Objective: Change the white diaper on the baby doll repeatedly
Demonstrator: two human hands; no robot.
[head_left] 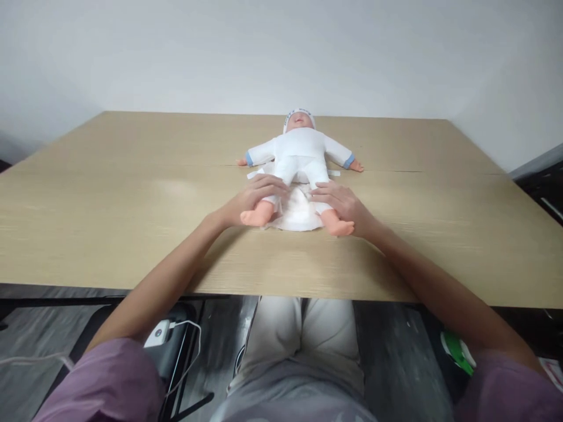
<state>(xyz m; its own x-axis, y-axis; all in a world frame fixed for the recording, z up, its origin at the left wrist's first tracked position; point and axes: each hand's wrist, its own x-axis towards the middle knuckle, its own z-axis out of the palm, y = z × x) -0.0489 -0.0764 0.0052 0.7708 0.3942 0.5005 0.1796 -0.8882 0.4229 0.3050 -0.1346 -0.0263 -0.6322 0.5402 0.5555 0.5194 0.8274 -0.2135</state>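
A baby doll (301, 143) in a white suit with blue cuffs and a white printed cap lies face up, its head away from me and its arms spread. Its feet point toward me, legs apart. My left hand (253, 198) curls over the leg on the left from its outer side. Over the other leg bend the fingers of my right hand (343, 201). Both thumbs are hidden. A white diaper (299, 212) is spread flat beneath the doll, its front part between the legs and its tabs showing at each side of the hips.
The wooden table (132, 223) reaches back to a pale wall (264, 53). Below its front edge are a white plug-like device (158, 334) with a cable, on a black surface at the left, and a green and white item (458, 351) at the right.
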